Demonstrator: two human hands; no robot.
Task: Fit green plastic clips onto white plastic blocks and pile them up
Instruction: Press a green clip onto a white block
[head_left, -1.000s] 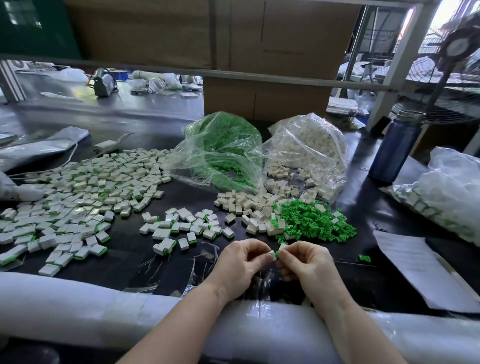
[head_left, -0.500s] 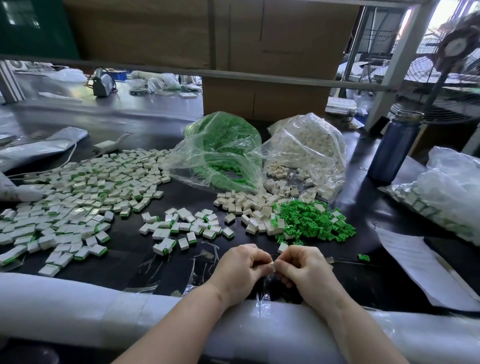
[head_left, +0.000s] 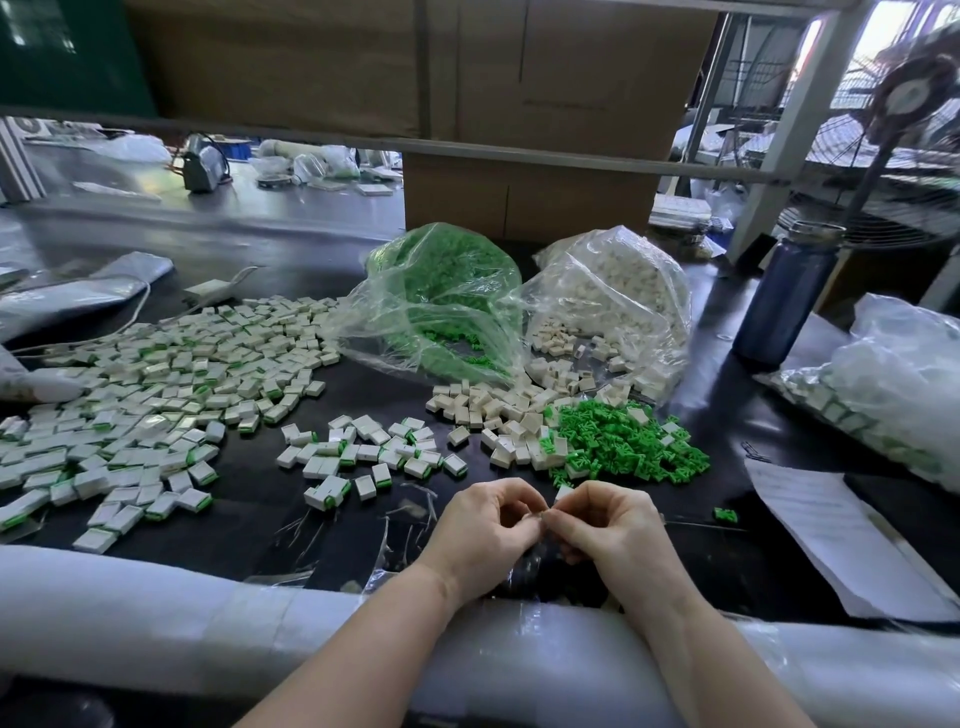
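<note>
While both hands, left (head_left: 488, 525) and right (head_left: 605, 522), are pinching one block (head_left: 563, 492) together at lower centre, the pile (head_left: 358, 457) is lying just up-left, nearer the left.

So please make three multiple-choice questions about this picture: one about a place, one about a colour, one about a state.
1. Where does the loose pile of green plastic clips lie?
A. right of the bare white plastic blocks
B. left of the finished pieces
C. inside the bottle

2. What colour is the tall metal bottle?
A. red
B. dark blue
C. yellow

3. How are the left hand and right hand?
A. flat on the table
B. apart, reaching for bags
C. together, pinching a small piece

Answers: 1 A, the clips adjoin the blocks' right side; 2 B, its body looks dark blue; 3 C, the fingertips meet.
</note>
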